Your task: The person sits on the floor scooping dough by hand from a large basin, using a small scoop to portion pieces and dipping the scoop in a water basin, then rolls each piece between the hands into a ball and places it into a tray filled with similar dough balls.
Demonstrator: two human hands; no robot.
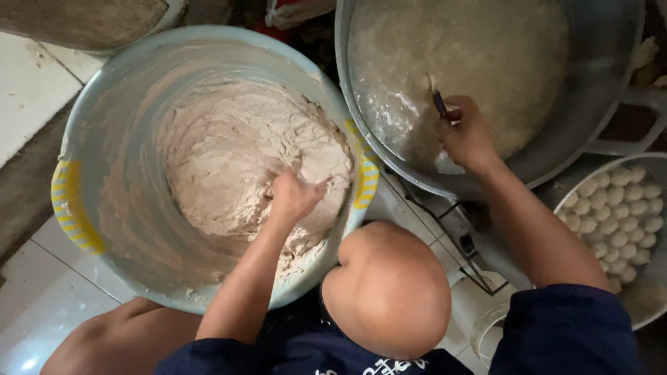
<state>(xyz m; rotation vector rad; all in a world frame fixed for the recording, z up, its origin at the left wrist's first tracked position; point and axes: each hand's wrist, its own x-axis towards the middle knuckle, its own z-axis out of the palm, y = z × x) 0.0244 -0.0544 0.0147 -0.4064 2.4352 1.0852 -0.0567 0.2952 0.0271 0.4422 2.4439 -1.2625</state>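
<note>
In round tub [90, 139], L hand [292, 198] in sticky dough [229, 153], R hand [467, 135] w/ spoon [440, 104]

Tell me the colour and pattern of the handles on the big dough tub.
Yellow with pale stripes, on the handles of the light blue tub; head view.

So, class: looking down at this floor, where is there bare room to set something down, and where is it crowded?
Bare white tile floor lies left of the big dough tub, with another patch at the upper left. Between the tub and the metal pan it is crowded: knee, stove frame, and the bowl of white balls.
</note>
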